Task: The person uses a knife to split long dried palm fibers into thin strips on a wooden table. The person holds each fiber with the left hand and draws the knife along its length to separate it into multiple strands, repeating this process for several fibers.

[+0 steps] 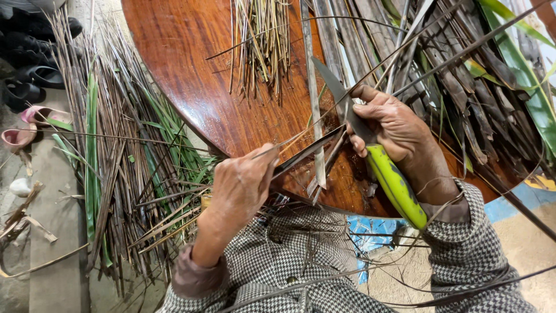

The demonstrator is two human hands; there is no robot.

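The person sits at a round wooden table (191, 75). The right hand (394, 124) is wrapped tight around a knife (370, 150) with a yellow-green handle, and the grey blade points up and away. The left hand (243, 182) pinches one end of a long dark leaf strip (307, 150) between thumb and fingers. The strip runs from that hand across the table edge toward the knife. A bundle of thin dry sticks (260, 40) lies further back on the table. More leaves and stalks (116, 156) are piled on the floor to the left, near some shoes (29, 87).
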